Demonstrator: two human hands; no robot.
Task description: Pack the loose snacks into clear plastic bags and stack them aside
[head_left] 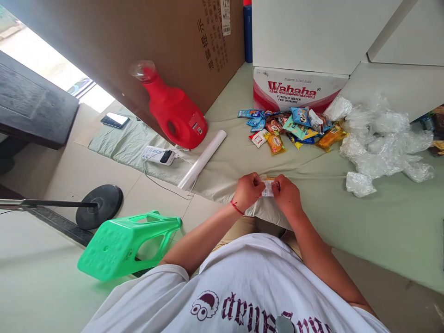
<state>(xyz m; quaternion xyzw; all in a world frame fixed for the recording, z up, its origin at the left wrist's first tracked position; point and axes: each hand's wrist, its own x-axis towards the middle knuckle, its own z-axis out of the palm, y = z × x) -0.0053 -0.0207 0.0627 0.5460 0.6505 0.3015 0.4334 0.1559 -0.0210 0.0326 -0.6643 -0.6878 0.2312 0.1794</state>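
Note:
Between my two hands is a small snack packet, mostly clear and white with a yellowish upper edge. My left hand, a red string round its wrist, pinches the packet's left end. Its right end is in the closed fingers of my right hand. Both hands are just above the front edge of the cloth-covered surface. Beyond them lies a pile of wrapped snacks in blue, red and yellow packets. To the right is a heap of clear plastic-wrapped bundles; their contents are hard to make out.
A Wahaha carton stands behind the snacks. Leftward are a red jug, a roll of clear film, a white power bank with a cable, and a phone. A green stool lies tipped at lower left.

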